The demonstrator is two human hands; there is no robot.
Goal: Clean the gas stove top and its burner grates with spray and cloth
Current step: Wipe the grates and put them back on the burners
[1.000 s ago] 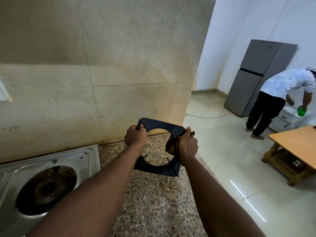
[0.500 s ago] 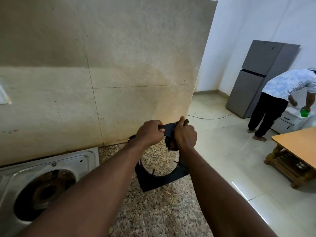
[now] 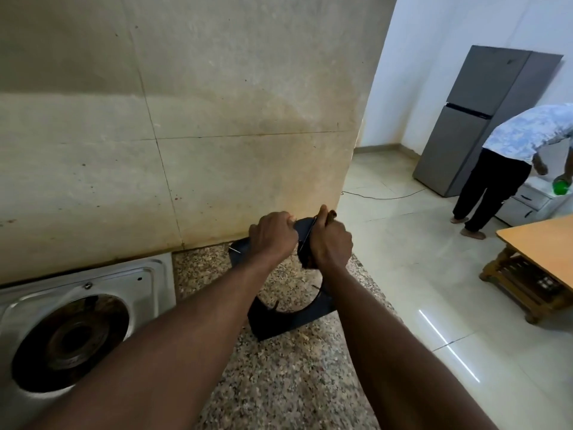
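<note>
A black square burner grate (image 3: 288, 321) stands on edge on the speckled granite counter (image 3: 279, 383), its lower corner touching the stone. My left hand (image 3: 273, 234) grips the grate's top edge. Right beside it, my right hand (image 3: 330, 243) grips a dark cloth (image 3: 304, 259) pressed against the top right of the grate. The steel stove top (image 3: 148, 274) lies at the lower left with its bare burner (image 3: 74, 336) exposed, no grate over it. No spray bottle is in view.
A stained tiled wall (image 3: 217, 119) rises just behind the counter. The counter ends at the right above a glossy floor. Farther off, a person (image 3: 511, 156) bends by a grey fridge (image 3: 483, 119), and a wooden table (image 3: 542, 243) stands at the right.
The grate has come down from mid-air and turned, so it now stands on the counter. My left hand has slid along the top edge toward my right hand.
</note>
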